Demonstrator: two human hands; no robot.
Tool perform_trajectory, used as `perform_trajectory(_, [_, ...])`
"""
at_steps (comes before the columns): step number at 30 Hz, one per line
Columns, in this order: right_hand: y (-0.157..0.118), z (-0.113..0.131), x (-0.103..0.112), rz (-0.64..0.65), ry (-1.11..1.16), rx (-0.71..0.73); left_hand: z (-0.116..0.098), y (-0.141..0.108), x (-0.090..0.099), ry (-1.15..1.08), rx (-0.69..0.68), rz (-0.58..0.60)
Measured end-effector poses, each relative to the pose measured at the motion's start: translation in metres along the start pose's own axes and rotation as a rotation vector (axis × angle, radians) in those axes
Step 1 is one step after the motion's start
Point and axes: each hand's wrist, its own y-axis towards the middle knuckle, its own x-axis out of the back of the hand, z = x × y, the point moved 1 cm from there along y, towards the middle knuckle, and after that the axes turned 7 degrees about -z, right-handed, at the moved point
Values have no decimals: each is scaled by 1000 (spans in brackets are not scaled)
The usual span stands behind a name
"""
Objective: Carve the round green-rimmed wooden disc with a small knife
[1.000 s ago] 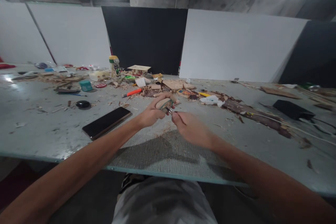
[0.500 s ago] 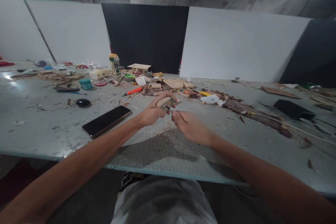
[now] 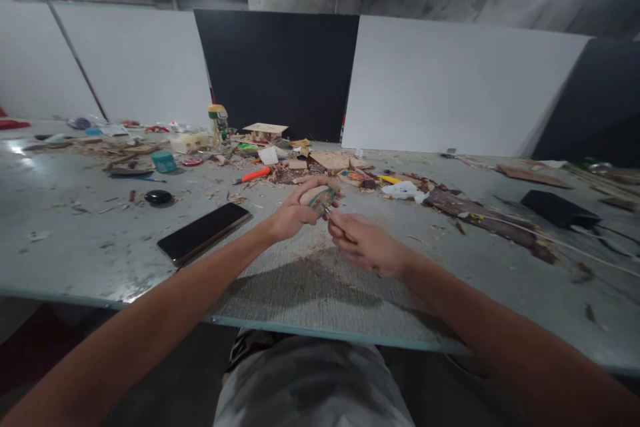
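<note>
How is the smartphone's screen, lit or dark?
Dark: the smartphone lies face up on the table, showing plain black with no picture. Whether it is powered on, I cannot tell.

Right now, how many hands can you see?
2: the left hand holds a piece of wood; the right hand, just beside it, holds a small tool, mostly hidden. No other hands show.

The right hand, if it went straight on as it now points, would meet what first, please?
Most likely the pale wooden piece in the left hand, met by the metal tool in the right hand; whether they already touch is unclear.
</note>
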Motion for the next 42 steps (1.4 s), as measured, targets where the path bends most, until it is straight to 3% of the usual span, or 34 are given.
perform_trajectory(2, [-3,1,1,155,256,-152,-1,-1,-2,-34,-13,-1])
perform_trajectory(4, [-4,1,1,183,343,-182,-2,-1,-3,-73,-15,5])
perform_trajectory(8, [-5,-2,-1,130,289,-114,-3,0,-4,-100,-30,1])
perform_trajectory(17, [-5,-5,-2,139,307,-91,-2,0,-3,-59,-37,9])
perform_trajectory(24, [-9,2,-3,137,358,-175,-8,-4,-1,105,-73,46])
perform_trajectory(30, [-11,10,0,277,516,-366,-12,-7,-2,239,-93,89])
perform_trajectory(35, [-12,11,0,198,422,-350,-9,-9,-3,264,-59,91])
perform_trajectory(40, [-12,9,-4,291,560,-411,-7,-9,-2,296,-69,70])
perform_trajectory(42, [-12,7,-8,197,449,-337,-9,-9,-2,309,-90,67])
